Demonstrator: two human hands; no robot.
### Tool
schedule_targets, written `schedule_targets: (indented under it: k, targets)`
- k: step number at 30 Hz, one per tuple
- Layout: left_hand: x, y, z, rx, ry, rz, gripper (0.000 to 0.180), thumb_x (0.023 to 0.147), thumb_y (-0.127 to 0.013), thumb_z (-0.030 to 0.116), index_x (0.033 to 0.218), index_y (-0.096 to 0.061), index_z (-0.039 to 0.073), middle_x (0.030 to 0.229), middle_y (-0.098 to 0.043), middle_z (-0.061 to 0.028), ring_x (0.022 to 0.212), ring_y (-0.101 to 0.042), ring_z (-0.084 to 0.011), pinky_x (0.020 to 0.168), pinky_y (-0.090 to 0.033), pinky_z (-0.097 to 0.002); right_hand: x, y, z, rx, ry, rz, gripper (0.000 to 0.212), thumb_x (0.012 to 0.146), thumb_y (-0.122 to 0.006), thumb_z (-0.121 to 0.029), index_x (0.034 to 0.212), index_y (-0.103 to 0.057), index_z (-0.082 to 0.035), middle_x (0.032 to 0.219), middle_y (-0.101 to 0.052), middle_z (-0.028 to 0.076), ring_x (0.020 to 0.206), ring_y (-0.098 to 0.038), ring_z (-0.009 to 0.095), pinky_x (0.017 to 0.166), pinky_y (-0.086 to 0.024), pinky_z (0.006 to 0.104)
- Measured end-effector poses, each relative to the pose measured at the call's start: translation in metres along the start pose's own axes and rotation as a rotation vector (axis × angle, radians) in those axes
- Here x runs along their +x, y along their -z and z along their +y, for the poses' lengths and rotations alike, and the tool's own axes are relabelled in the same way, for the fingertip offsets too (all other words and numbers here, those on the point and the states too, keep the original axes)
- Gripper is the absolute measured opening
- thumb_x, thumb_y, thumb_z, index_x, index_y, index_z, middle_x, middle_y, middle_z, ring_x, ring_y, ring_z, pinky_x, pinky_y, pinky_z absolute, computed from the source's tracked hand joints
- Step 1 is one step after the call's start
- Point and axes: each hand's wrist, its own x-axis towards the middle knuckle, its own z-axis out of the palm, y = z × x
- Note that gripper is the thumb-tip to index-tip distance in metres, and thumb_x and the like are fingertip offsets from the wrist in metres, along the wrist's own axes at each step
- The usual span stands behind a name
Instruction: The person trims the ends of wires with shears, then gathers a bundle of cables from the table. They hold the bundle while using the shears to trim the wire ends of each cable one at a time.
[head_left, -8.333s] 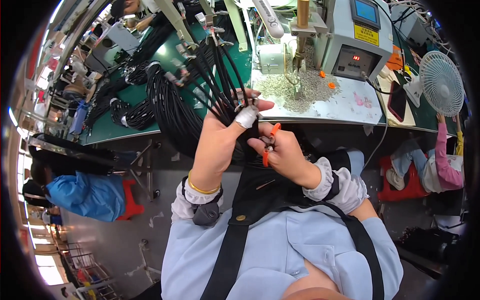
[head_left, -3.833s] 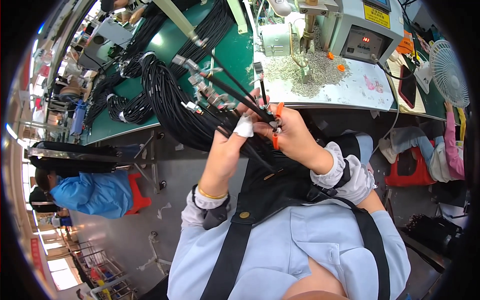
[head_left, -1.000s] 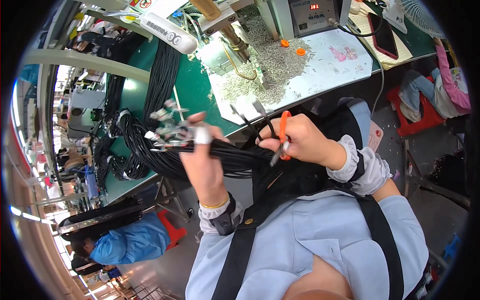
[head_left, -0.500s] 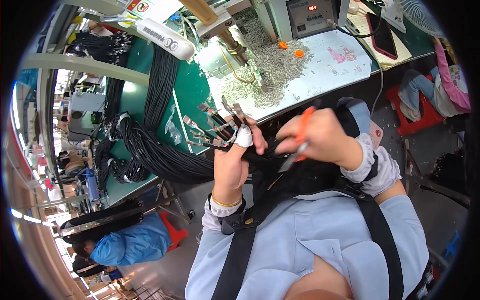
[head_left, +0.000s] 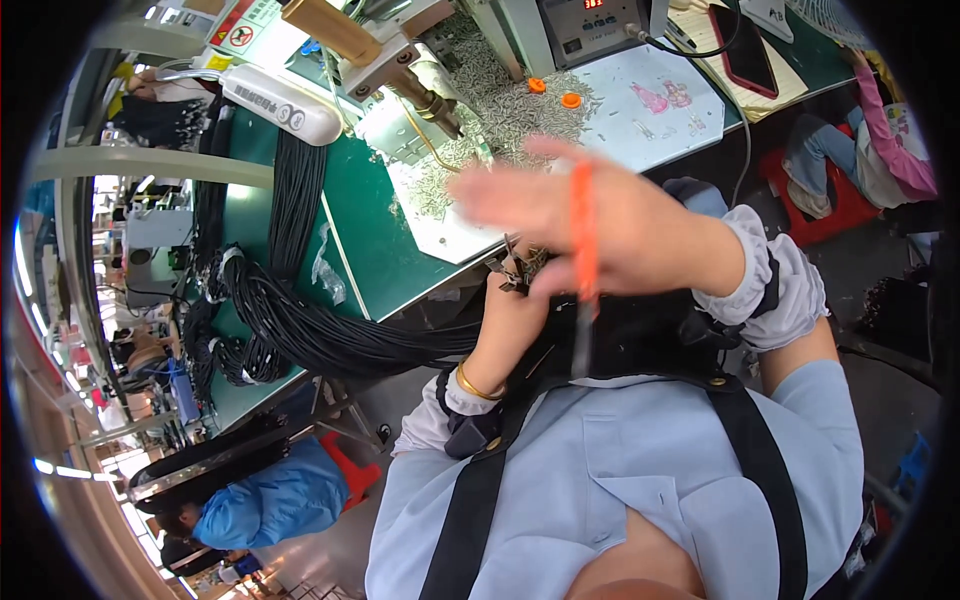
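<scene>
My left hand [head_left: 512, 318] is closed around black cables at my lap. Their stripped, metal-tipped cable ends [head_left: 512, 272] poke up above it, and its fingertips are mostly hidden behind my right hand. My right hand [head_left: 620, 225] passes over it, smeared by motion, fingers stretched toward the left. Orange-handled scissors [head_left: 583, 225] hang on this hand across the palm, blade pointing down toward me. From the left hand a thick bundle of black cables [head_left: 330, 322] runs left onto the green table.
A press machine [head_left: 425, 95] stands ahead on a white board [head_left: 650, 110] strewn with small metal pieces [head_left: 545, 110]. Right of it are a control box [head_left: 592, 30] and a phone [head_left: 742, 50] on paper. Other people sit on red stools at left [head_left: 345, 470] and right [head_left: 800, 195].
My right hand has swung left and up over the left hand, its fingers now stretched out with the scissors still on it. The left hand has shifted right, the cable ends now mostly covered.
</scene>
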Motion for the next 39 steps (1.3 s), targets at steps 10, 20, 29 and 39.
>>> schedule_targets:
  k: [10, 20, 29, 39]
  targets:
    - [0.008, 0.002, -0.002, -0.567, 0.125, 0.213, 0.026, 0.080, -0.049, -0.001, 0.105, -0.050, 0.002, 0.089, -0.055, -0.0099, 0.074, -0.055, -0.0183, 0.060, -0.045, -0.0273, -0.008, -0.031, 0.020, 0.014, 0.019, 0.102, 0.041, 0.080, -0.057, -0.018, 0.117, -0.047, -0.004, 0.115, -0.052, 0.008, 0.108, -0.051, 0.021, 0.091, -0.038, 0.0347]
    - [0.014, 0.034, 0.008, -0.666, 0.177, -0.059, 0.021, 0.077, -0.055, 0.000, 0.097, -0.051, -0.002, 0.075, -0.055, -0.0101, 0.052, -0.048, -0.0137, 0.049, -0.038, -0.0251, -0.016, -0.053, 0.029, 0.783, -0.645, 0.481, 0.008, 0.081, -0.054, -0.003, 0.086, -0.056, 0.003, 0.075, -0.059, 0.005, 0.070, -0.057, 0.011, 0.064, -0.044, 0.0206]
    - [0.006, 0.028, 0.017, 0.030, -0.172, 0.216, 0.016, 0.073, -0.058, -0.006, 0.089, -0.055, -0.002, 0.080, -0.057, -0.0085, 0.064, -0.053, -0.0150, 0.058, -0.042, -0.0255, -0.007, -0.062, 0.035, 1.383, -0.936, 0.363, 0.024, 0.083, -0.054, -0.016, 0.065, -0.049, -0.001, 0.055, -0.042, 0.000, 0.041, -0.043, 0.010, 0.040, -0.037, 0.0204]
    - [0.015, 0.030, 0.019, 0.606, -0.672, 0.273, 0.021, 0.068, -0.054, -0.010, 0.087, -0.058, -0.001, 0.080, -0.056, -0.0092, 0.070, -0.055, -0.0173, 0.063, -0.043, -0.0250, 0.001, -0.058, 0.028, 1.452, -1.003, 0.322, 0.032, 0.084, -0.051, -0.023, 0.060, -0.051, -0.001, 0.049, -0.047, 0.004, 0.032, -0.044, 0.012, 0.033, -0.033, 0.0207]
